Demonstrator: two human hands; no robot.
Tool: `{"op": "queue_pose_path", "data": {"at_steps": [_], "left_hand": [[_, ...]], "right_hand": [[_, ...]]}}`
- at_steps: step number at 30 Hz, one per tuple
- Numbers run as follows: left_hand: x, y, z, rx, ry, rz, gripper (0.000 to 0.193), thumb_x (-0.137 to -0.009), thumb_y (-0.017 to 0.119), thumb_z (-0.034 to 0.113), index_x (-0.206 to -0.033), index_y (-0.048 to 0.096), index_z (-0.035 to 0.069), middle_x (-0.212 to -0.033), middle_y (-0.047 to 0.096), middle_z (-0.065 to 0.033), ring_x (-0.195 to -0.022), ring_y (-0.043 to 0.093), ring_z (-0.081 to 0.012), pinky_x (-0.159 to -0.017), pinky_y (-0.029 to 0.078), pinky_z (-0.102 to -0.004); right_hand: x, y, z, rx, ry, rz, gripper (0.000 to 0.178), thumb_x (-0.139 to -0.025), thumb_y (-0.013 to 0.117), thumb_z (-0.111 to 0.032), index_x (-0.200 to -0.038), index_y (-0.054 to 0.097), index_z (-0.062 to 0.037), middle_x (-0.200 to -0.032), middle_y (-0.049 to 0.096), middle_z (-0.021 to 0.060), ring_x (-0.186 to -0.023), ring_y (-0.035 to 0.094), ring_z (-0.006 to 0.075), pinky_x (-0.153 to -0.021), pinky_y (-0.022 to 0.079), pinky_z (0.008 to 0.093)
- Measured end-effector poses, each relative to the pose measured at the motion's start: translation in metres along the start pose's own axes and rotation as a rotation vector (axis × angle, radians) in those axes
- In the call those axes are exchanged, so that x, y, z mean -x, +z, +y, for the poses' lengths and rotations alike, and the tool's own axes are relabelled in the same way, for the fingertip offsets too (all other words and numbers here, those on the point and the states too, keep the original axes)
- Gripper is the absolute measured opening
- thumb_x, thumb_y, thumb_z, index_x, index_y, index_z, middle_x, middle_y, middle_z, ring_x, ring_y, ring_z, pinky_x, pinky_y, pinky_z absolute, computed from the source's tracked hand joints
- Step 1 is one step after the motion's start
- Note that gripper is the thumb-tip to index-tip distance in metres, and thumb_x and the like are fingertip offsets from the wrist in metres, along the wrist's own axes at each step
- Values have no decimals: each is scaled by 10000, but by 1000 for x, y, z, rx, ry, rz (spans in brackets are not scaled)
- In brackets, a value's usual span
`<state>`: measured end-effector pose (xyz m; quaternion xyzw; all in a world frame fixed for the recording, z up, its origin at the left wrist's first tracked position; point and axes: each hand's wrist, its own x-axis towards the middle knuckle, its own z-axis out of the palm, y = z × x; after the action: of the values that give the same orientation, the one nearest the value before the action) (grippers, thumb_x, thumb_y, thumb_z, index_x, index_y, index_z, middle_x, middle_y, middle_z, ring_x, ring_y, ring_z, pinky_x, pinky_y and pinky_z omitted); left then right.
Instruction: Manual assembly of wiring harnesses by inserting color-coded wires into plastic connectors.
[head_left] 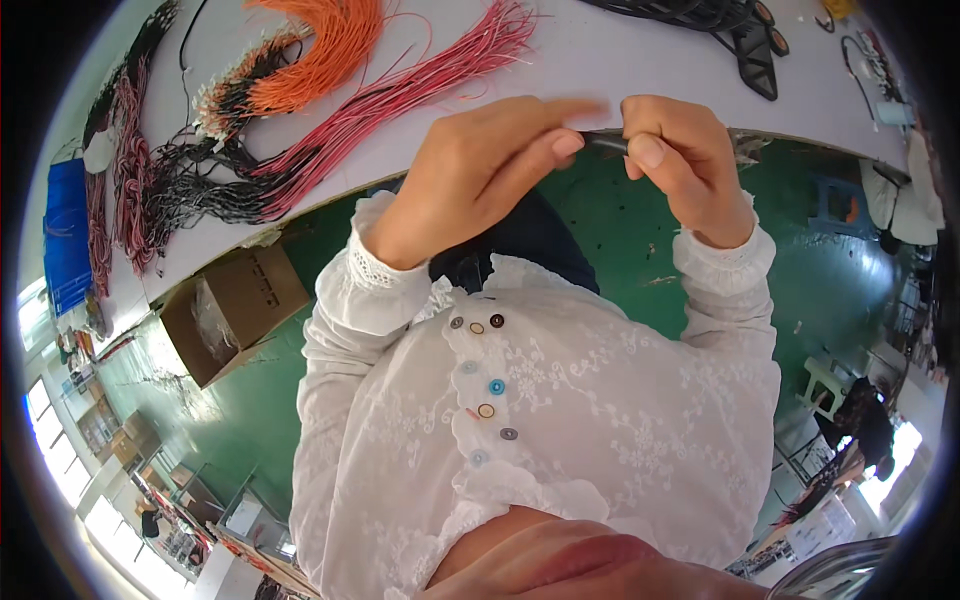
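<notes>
My right hand is closed, its thumb pressed against the curled fingers. A short dark, slim piece sticks out of it toward the left; it looks like black tubing or cable, but most of it is hidden. Facing it, my left hand has its fingers stretched out and the thumb apart from them. Motion smears the left fingertips, which are close to the dark piece's free end; whether they touch it I cannot tell. Both hands are held up at the near edge of the white table.
Bundles of red-and-black wires and orange wires lie on the table's left part. Black cables lie at the far right. Below the table's left end, an open cardboard box stands on the green floor. A blue bin is at the far left.
</notes>
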<state>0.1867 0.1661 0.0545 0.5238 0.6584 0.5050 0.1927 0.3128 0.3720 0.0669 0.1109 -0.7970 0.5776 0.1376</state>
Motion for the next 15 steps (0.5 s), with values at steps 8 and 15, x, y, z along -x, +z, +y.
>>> {"op": "queue_pose_path", "data": {"at_steps": [8, 15], "left_hand": [[16, 17, -13, 15, -22, 196, 136, -1001, 667, 94, -1058, 710, -22, -760, 609, -93, -632, 543, -187, -583, 430, -296], [22, 15, -17, 261, -206, 240, 209, -1049, 610, 128, -1152, 705, -27, -880, 654, -33, -752, 548, -88, -660, 424, -232]], "right_hand": [[10, 3, 18, -13, 129, 94, 245, -973, 514, -117, -742, 488, -39, -681, 468, 10, -603, 370, 92, -556, 306, 272], [-2, 19, 19, -48, 80, 154, 279, -1041, 474, -195, -981, 669, -4, -850, 648, 53, -665, 530, 102, -616, 433, 232]]}}
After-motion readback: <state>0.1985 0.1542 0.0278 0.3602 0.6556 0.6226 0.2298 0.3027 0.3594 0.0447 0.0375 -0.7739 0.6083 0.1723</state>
